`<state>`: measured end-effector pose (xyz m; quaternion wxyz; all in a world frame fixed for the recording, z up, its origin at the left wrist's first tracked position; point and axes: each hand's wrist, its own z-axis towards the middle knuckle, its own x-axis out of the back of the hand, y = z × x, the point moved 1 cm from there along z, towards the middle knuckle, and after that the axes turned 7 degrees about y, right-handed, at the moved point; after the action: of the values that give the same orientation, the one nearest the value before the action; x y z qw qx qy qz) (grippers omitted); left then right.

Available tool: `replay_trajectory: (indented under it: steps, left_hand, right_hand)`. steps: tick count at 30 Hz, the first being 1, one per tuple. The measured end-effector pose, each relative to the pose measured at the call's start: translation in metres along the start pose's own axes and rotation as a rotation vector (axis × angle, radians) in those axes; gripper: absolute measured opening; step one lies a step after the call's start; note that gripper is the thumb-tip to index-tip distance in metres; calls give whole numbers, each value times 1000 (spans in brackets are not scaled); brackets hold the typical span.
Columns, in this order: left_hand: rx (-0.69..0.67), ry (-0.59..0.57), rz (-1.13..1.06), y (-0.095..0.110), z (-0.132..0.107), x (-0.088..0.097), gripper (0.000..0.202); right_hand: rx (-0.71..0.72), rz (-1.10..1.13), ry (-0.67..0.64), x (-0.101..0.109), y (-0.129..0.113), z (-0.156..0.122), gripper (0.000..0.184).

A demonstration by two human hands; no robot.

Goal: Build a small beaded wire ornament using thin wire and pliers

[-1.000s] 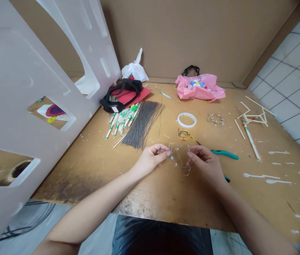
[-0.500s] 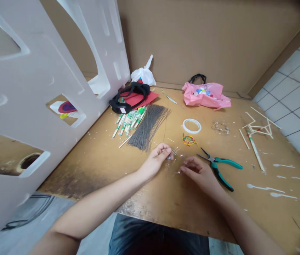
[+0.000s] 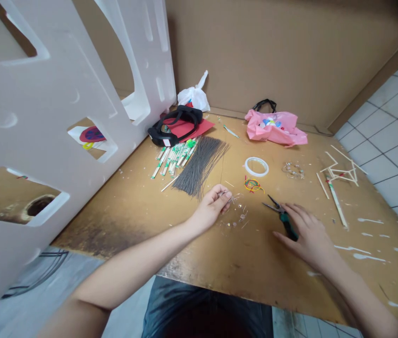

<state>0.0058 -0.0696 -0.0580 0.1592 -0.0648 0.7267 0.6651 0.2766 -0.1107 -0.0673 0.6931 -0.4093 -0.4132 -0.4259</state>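
My left hand (image 3: 217,203) pinches a thin beaded wire loop (image 3: 242,217) between thumb and fingers, above the middle of the table. Small clear beads hang along the wire, and loose wire ends poke out past the fingertips. My right hand (image 3: 302,231) is spread, palm down, over the green-handled pliers (image 3: 286,225), covering most of the handles. The jaws of the pliers point up and left, slightly parted. Whether the right fingers touch the handles I cannot tell.
Beyond the hands lie coloured rubber bands (image 3: 253,185), a white tape roll (image 3: 256,166) and another beaded wire ring (image 3: 292,170). Dark wires (image 3: 199,169) and wrapped chopsticks (image 3: 170,159) are at left. A stick frame (image 3: 341,176) sits right, a pink bag (image 3: 272,129) behind.
My right hand has left the beaded wire and moved right, over the pliers, with its fingers opened. My left hand keeps hold of the wire loop. The view has shifted slightly.
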Motion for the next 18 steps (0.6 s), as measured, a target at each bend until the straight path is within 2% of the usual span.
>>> replay_trajectory:
  steps: [2, 4, 8, 12, 15, 18]
  left_hand:
    - [-36, -21, 21, 2, -2, -2, 38]
    - [-69, -40, 35, 5, -5, -3, 39]
    - [-83, -76, 42, 10, -8, -4, 37]
    - [-70, -92, 41, 10, -8, -4, 37]
    - [-74, -90, 62, 9, -10, -5, 38]
    - [-88, -87, 96, 9, -12, -6, 37]
  right_hand:
    - [45, -162, -45, -3, 18, -6, 72]
    - [58, -244, -79, -6, 27, -8, 70]
    - [55, -234, -67, -3, 24, -2, 65]
    - [-17, 94, 58, 17, -13, 5, 44]
    - [-142, 420, -3, 24, -57, 13, 33]
    - [-206, 665, -50, 15, -96, 25, 30]
